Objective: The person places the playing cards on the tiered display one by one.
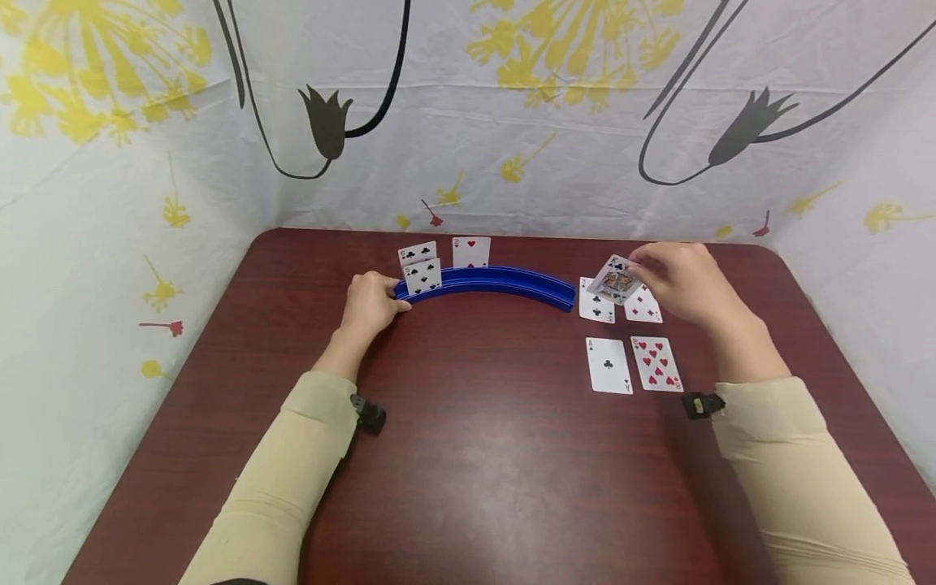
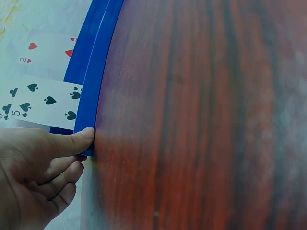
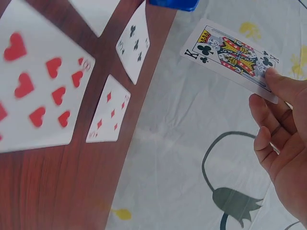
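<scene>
My left hand (image 1: 369, 305) pinches the left end of a curved blue card holder (image 1: 504, 280), its thumb on the front edge in the left wrist view. In the holder stand a five of spades (image 1: 422, 277), a club card (image 1: 417, 253) partly hidden behind it, and a two of hearts (image 1: 471, 251). My right hand (image 1: 683, 276) pinches a king of clubs (image 3: 230, 57) between thumb and fingers. The king is tilted above a club card (image 1: 600, 311) and a diamond card (image 1: 644, 308), partly covering them in the head view.
Nearer on the dark wooden table (image 1: 475, 455), an ace of clubs (image 1: 609, 366) and an eight of hearts (image 1: 656, 364) lie face up side by side. A white cloth (image 1: 439, 138) with yellow and grey flower prints hangs behind the table and along its sides.
</scene>
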A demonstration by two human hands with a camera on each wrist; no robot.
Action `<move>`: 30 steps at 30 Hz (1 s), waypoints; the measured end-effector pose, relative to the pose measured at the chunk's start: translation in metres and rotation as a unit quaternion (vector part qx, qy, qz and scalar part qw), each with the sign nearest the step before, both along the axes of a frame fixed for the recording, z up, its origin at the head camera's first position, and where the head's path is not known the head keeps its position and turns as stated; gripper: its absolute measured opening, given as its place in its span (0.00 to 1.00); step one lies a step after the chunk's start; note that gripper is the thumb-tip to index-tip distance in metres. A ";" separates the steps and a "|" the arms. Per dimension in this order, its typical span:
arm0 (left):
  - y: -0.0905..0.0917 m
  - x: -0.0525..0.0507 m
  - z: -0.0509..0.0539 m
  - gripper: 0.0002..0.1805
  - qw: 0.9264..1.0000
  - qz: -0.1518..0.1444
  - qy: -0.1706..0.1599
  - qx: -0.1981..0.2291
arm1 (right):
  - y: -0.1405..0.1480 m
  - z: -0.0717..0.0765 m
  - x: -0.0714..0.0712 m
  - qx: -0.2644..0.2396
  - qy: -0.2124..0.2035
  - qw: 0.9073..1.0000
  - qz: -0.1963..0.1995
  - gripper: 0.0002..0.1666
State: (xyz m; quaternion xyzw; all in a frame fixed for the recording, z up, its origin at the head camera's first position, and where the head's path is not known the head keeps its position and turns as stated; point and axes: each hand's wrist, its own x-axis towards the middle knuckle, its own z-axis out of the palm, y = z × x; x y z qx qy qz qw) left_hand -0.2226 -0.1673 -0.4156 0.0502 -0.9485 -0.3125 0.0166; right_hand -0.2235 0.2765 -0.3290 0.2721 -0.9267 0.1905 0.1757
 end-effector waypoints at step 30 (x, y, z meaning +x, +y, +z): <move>-0.001 0.000 -0.001 0.27 1.000 0.001 0.007 0.004 | -0.067 0.004 -0.015 0.010 -0.016 0.998 0.059 0.06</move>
